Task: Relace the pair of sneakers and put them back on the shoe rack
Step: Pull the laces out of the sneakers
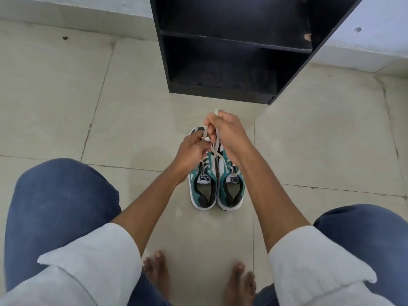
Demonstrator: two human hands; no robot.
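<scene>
Two green and white sneakers stand side by side on the floor, heels toward me: the left sneaker (202, 191) and the right sneaker (230, 192). A white lace (215, 149) rises from the left sneaker's eyelets and crosses between my hands. My left hand (191, 151) pinches one end above the shoe's front. My right hand (227, 131) grips the other end, which loops over its fingers. The toes of both sneakers are hidden behind my hands. The black shoe rack (231, 51) stands just beyond, its shelves bare.
Pale tiled floor (88, 107) lies all around the sneakers. My knees in blue jeans frame the bottom corners, and my bare feet (198, 277) rest on the tiles near the bottom edge. A white wall base runs behind the rack.
</scene>
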